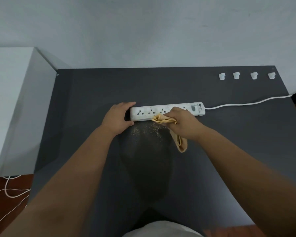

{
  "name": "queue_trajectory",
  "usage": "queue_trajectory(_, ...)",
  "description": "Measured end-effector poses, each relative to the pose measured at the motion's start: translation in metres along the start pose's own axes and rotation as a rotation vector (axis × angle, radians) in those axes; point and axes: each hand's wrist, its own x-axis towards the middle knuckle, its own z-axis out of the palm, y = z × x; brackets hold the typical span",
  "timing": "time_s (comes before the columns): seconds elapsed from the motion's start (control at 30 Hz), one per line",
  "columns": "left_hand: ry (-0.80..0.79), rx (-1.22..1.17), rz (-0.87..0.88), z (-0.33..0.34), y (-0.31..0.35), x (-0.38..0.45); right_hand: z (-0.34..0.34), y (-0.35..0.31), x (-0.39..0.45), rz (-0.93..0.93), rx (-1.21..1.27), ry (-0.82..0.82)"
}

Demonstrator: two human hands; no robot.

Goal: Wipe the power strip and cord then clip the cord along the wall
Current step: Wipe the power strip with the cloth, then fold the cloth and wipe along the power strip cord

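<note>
Now the left hand [117, 117] cups the strip's [166, 111] end, fingers curled round it. Right hand [179, 123] grips a cloth [162, 119], fingers closed, pressed against the strip; crumbs [147, 130] lie beside it.

A: Any readable text in the shot?

B: Only one mark. The white power strip [166, 111] carried a dark printed logo at its cord end, just past the grey switch [193, 108]. It ran sideways to the camera and read roughly "ubo" after a round dot symbol; the letters were too small to be sure.

A: Ratings, socket numbers?

B: None legible. The sockets showed only holes. No writing showed on the wall clips [221, 76] either.
</note>
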Motion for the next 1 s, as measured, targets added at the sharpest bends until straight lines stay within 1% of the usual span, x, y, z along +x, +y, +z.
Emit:
queue_trajectory(0.07,0.091,0.114,0.073,-0.006,0.01,-0.009,0.007,-0.012,-0.007,0.057,0.11,0.103)
queue_trajectory(0.13,0.135,0.017,0.058,-0.012,0.028,-0.027,0.02,-0.023,-0.009,0.224,0.296,0.158)
queue_trajectory(0.17,0.102,-0.093,0.008,-0.012,0.038,-0.038,0.027,-0.028,-0.01,0.329,0.452,0.177)
queue_trajectory(0.23,-0.063,-0.402,-0.128,-0.006,0.057,-0.06,0.04,-0.036,-0.009,0.52,0.835,0.174)
queue_trajectory(0.27,-0.149,-0.585,-0.191,-0.002,0.066,-0.07,0.044,-0.04,-0.007,0.582,1.006,0.144)
queue_trajectory(0.3,-0.219,-0.732,-0.236,0.003,0.072,-0.079,0.048,-0.044,-0.006,0.61,1.138,0.109)
queue_trajectory(0.37,-0.292,-0.893,-0.266,0.009,0.08,-0.089,0.053,-0.051,-0.003,0.601,1.31,0.035)
queue_trajectory(0.43,-0.268,-0.998,-0.299,0.008,0.08,-0.093,0.054,-0.057,-0.002,0.529,1.363,-0.017)
queue_trajectory(0.57,-0.152,-1.136,-0.421,-0.004,0.067,-0.1,0.055,-0.068,-0.008,0.387,1.186,-0.105)
queue_trajectory(0.63,-0.117,-1.222,-0.459,-0.009,0.06,-0.105,0.056,-0.069,-0.008,0.372,1.149,-0.082)
queue_trajectory(0.73,0.003,-1.429,-0.52,-0.022,0.057,-0.113,0.055,-0.073,-0.008,0.367,1.254,-0.063)
queue_trajectory(0.83,0.097,-1.595,-0.56,-0.032,0.049,-0.118,0.053,-0.074,-0.011,0.401,1.433,-0.148)
queue_trajectory(0.9,0.085,-1.609,-0.531,-0.036,0.045,-0.121,0.052,-0.074,-0.013,0.407,1.506,-0.234)
queue_trajectory(1.0,0.002,-1.558,-0.444,-0.038,0.045,-0.123,0.05,-0.075,-0.012,0.427,1.501,-0.316)
